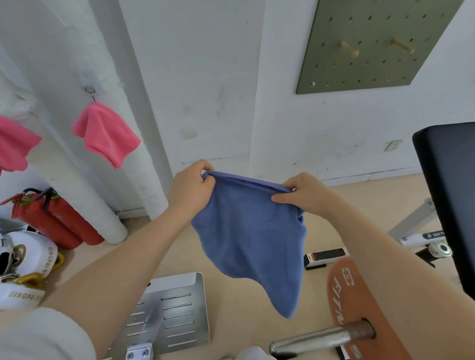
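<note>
Two hands hold a blue cloth (249, 236) up in the middle of the frame, above the beige floor (236, 319). The left hand (192, 188) pinches the cloth's top edge at its left corner, with the fingers curled round the bunched hem. The right hand (303, 196) grips the same edge at the right corner, thumb laid along the front of the fabric. Between them the top edge runs nearly level. The rest of the cloth hangs free, narrowing to a point toward the lower centre.

At the middle left a pink cloth (105, 132) hangs from a hook on the white wall, and a second pink cloth (2, 143) shows at the left edge. Below them are red fire extinguishers (58, 224). A green pegboard (372, 40) fills the upper right and a black padded bench (457, 199) stands at the right edge. In the lower right an orange weight plate (340, 297) sits on a metal bar (318, 340).
</note>
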Tool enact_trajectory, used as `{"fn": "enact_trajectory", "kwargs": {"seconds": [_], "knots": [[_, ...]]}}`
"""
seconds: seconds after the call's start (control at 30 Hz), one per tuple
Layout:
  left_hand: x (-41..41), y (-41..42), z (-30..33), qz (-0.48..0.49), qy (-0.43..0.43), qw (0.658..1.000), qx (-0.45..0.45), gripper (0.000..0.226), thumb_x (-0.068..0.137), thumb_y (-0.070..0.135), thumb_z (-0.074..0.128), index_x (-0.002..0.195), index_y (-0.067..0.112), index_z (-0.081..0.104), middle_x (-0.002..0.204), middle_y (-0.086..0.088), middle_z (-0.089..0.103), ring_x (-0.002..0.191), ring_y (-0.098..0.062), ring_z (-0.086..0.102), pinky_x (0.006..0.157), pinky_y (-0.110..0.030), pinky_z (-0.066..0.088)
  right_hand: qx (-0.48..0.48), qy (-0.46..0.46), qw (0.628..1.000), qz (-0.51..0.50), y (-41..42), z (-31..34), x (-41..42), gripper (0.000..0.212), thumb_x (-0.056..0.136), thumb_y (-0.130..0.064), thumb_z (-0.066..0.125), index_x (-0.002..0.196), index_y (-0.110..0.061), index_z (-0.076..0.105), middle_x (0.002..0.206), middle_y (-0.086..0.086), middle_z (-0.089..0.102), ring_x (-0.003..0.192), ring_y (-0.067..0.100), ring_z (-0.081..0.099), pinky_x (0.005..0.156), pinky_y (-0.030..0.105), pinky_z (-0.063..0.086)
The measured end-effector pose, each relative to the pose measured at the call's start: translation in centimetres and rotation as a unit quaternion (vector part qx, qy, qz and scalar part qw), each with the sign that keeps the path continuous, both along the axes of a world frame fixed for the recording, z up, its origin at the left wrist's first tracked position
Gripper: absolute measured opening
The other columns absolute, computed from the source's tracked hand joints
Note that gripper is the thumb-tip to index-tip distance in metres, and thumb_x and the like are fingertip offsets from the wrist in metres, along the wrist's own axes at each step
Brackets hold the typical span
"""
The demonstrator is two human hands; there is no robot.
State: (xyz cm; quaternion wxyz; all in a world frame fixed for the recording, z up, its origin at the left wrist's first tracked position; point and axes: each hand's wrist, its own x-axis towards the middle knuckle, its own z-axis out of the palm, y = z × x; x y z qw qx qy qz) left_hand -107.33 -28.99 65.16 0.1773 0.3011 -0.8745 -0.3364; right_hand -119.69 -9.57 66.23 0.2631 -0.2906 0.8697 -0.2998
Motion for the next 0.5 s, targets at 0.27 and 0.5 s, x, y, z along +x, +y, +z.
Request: {"fn": "enact_trajectory", "kwargs": {"seconds": [0.27, 0.5], "knots": [[-0.2, -0.5, -1.2, 0.016, -0.038, 0.999, -0.024, 0.021, 0.088, 0.009, 0.041, 0.098, 0.014, 0.058, 0.078, 0.000, 0.054, 0.075, -0.021, 0.047, 0.061, -0.028, 0.031, -0.248, -0.308, 0.916, -0.058, 2.6, 0.1, -1.0, 0.021, 0.088, -0.007, 0.049, 0.089, -0.004, 0.069, 0.089, 0.005, 0.070, 0.084, 0.015, 0.064, 0.073, 0.024, 0.049], [-1.0, 1.2, -1.5, -0.039, -0.049, 0.994, -0.090, 0.017, 0.091, 0.012, 0.038, 0.099, 0.015, 0.053, 0.072, -0.001, 0.053, 0.071, -0.023, 0.048, 0.060, -0.031, 0.034, 0.081, 0.060, 0.985, -0.143, 1.9, -2.0, -2.7, 0.023, 0.074, 0.001, 0.046, 0.068, -0.004, 0.067, 0.075, 0.015, 0.062, 0.068, 0.025, 0.050, 0.058, 0.025, 0.040]]}}
